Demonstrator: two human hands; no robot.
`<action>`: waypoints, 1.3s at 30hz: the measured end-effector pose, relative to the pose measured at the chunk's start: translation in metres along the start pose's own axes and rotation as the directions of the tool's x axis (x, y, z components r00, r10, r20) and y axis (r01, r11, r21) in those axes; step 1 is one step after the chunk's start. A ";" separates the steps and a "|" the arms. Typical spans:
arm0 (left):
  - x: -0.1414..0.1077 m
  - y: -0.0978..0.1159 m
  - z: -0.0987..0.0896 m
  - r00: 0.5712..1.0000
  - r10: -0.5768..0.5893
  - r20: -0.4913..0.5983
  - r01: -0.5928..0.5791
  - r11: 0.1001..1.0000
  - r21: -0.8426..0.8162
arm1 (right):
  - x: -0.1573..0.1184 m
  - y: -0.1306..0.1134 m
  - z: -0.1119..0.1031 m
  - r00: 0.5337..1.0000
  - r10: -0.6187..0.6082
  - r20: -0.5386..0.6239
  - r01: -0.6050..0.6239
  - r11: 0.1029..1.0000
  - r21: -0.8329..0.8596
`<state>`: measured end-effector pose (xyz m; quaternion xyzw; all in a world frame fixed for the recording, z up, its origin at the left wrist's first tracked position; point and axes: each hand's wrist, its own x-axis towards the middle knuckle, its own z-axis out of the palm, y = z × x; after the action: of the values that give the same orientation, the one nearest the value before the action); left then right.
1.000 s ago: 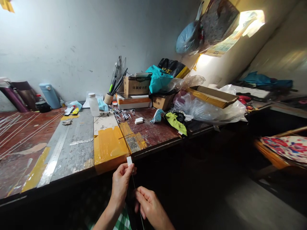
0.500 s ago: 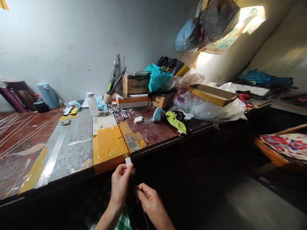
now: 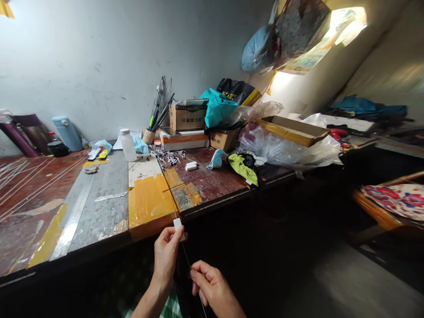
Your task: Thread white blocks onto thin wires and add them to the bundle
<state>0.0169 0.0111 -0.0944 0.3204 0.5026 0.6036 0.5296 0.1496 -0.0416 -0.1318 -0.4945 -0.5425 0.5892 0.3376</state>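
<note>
- While the left hand (image 3: 165,251) pinches a white block (image 3: 178,223) just off the near edge of the yellow tape patch (image 3: 149,198), the right hand (image 3: 212,285) curls its fingers around a thin rod (image 3: 186,255), farther out from that patch.
- The rod meets the block; whether it runs through or alongside, I cannot tell.
- Behind the patch stands a white bottle (image 3: 127,145).
- Left of the patch lies a metal ruler (image 3: 79,203); right of it and farther back, another white piece (image 3: 191,166).
</note>
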 end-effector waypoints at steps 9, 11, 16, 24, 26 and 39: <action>0.004 -0.002 -0.004 1.000 -0.004 -0.015 0.004 1.000 -0.009 | -0.001 -0.004 0.005 0.997 -0.077 0.012 0.077 0.997 -0.012; 0.004 -0.003 -0.007 1.000 0.003 -0.025 -0.003 1.000 -0.001 | -0.001 -0.005 0.007 0.996 -0.083 0.022 0.083 0.996 -0.024; 0.005 -0.005 -0.006 1.000 0.011 -0.025 -0.011 1.000 0.004 | 0.000 0.001 0.009 0.994 -0.073 -0.079 0.064 0.992 -0.106; 0.002 -0.006 0.007 1.000 0.008 0.007 -0.008 1.000 -0.007 | -0.008 -0.003 -0.004 0.987 -0.102 -0.121 0.078 0.979 -0.188; -0.001 -0.003 0.006 1.000 0.012 0.015 -0.012 1.000 -0.002 | -0.012 -0.008 -0.005 0.991 -0.086 -0.102 0.064 0.977 -0.205; -0.023 0.076 0.006 0.963 0.211 0.169 -0.220 0.975 0.032 | -0.030 -0.024 -0.011 0.964 -0.247 -0.093 0.212 0.934 -0.287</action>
<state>0.0035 -0.0040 -0.0178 0.4350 0.4344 0.6163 0.4922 0.1650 -0.0619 -0.1011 -0.5064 -0.6504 0.4317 0.3663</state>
